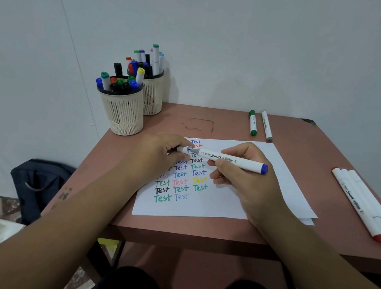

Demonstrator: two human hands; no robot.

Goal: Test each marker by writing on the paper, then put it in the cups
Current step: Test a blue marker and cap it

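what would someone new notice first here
Both hands meet over the paper at the table's middle: the right hand holds a blue-ended marker while the left hand pinches its cap. Rows of coloured "Test" words fill the sheet, and two marker-stuffed cups stand far left.

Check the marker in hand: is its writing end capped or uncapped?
Uncapped. The marker's grey tip is bare at its left end, and the left hand pinches the pulled-off cap just beside it.

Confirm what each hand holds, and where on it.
Right hand grips the blue-capped marker around mid-barrel. Left hand pinches what looks like its cap at the tip end.
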